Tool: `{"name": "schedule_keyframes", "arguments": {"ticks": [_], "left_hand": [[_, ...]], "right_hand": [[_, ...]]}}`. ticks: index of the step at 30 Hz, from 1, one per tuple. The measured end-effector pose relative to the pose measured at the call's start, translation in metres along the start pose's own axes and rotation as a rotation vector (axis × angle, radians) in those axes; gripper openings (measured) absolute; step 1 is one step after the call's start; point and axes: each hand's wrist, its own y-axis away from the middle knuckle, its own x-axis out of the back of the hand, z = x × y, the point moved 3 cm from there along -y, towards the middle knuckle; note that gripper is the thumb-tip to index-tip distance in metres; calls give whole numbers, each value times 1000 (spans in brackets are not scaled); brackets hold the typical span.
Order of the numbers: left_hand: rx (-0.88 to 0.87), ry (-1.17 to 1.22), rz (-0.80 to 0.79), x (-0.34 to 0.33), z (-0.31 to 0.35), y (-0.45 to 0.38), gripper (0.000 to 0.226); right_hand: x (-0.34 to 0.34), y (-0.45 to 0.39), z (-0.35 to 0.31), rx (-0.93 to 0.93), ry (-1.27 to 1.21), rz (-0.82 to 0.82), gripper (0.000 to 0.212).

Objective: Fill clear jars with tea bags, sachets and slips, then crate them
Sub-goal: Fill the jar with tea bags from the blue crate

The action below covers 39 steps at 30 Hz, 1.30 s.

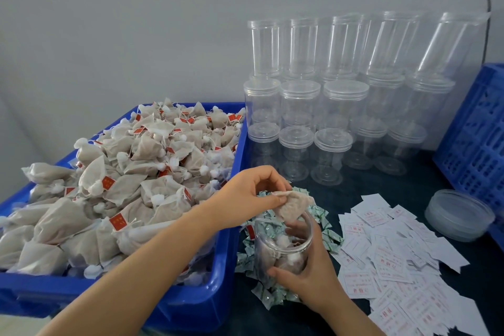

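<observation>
Currently, the left hand (246, 195) pinches a beige mesh tea bag (293, 206) over the open clear plastic jar (283, 247), gripped by the right hand (308, 279) above the dark surface (381, 188). Centre the bag over the mouth, then release the grip.

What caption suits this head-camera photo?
Left hand drops a tea bag into the jar held by the right hand.
</observation>
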Motion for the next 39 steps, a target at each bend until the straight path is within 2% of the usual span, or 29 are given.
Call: {"name": "schedule_keyframes", "arguments": {"ticks": [8, 13, 18, 26, 33, 39], "left_hand": [[-116, -225, -43, -9, 7, 2, 22], [-219, -386, -134, -14, 13, 6, 9], [-256, -490, -195, -19, 14, 5, 12], [-129, -505, -262, -23, 8, 4, 28], [-217, -599, -272, -24, 14, 5, 29], [-273, -618, -263, -23, 12, 5, 28]], "right_hand": [[0, -3, -6, 18, -31, -5, 101], [-1, -5, -6, 5, -67, -6, 94], [-2, -4, -5, -23, -100, -9, 93], [0, -1, 2, 31, -48, -35, 112], [-2, -3, -5, 23, -54, -14, 106], [-1, -2, -4, 26, -21, -25, 108]]}}
